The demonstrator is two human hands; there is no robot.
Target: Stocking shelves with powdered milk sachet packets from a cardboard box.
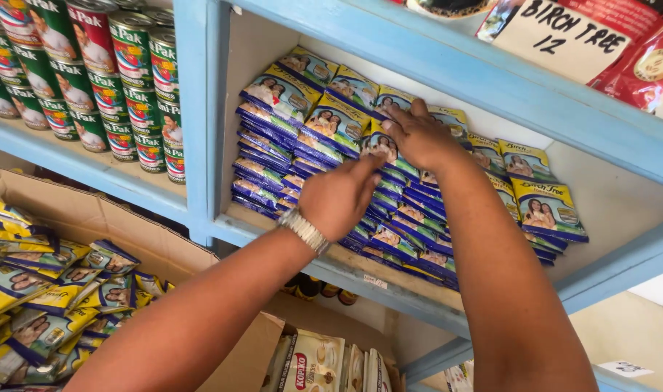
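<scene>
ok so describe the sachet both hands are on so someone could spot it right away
Start at the light blue wooden shelf and find the stacks of blue and yellow sachets in its open bay. The sachet tops the middle stack. Unlike its neighbours, it is pinned between the left hand and right hand.

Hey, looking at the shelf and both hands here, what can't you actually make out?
- Head view: the sachet stacks under the left hand and right hand are covered, so any grip is unclear.
- Right stack's far end: partly hidden by the right forearm.
- Cardboard box of loose sachets: cut off by the left and bottom edges.
- Cans: tops cropped by the upper edge.
</scene>
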